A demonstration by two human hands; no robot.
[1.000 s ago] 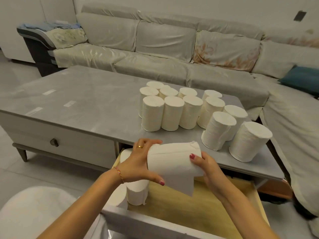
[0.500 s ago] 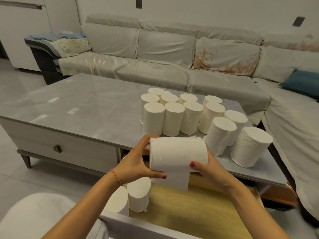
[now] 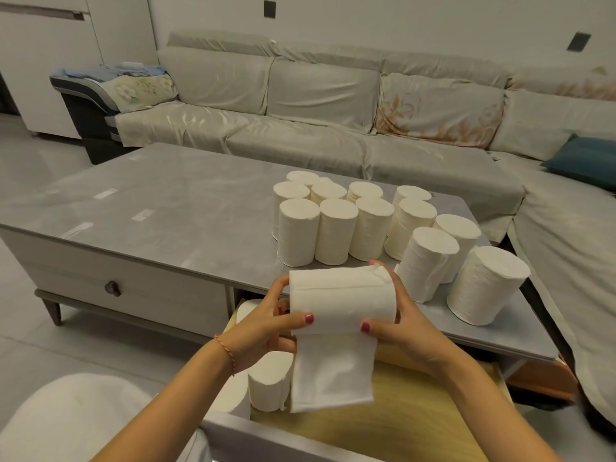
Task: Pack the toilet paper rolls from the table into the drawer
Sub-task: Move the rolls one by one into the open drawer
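Note:
I hold one white toilet paper roll (image 3: 341, 300) sideways over the open drawer (image 3: 416, 425), with a loose sheet hanging down from it. My left hand (image 3: 266, 325) grips its left end and my right hand (image 3: 405, 323) grips its right end. Several more rolls (image 3: 366, 225) stand upright in a cluster on the grey table (image 3: 166, 208). Inside the drawer, at its left, stand two or three rolls (image 3: 268, 381), partly hidden behind my left hand and the hanging sheet.
The drawer's wooden bottom is bare to the right. Its grey front edge (image 3: 266, 441) is nearest to me. A second drawer with a dark knob (image 3: 112, 288) is closed at the left. A covered sofa (image 3: 300, 105) runs behind and right of the table.
The roll has risen and turned level between both hands, and a longer sheet now hangs from it. My head view has lifted a little.

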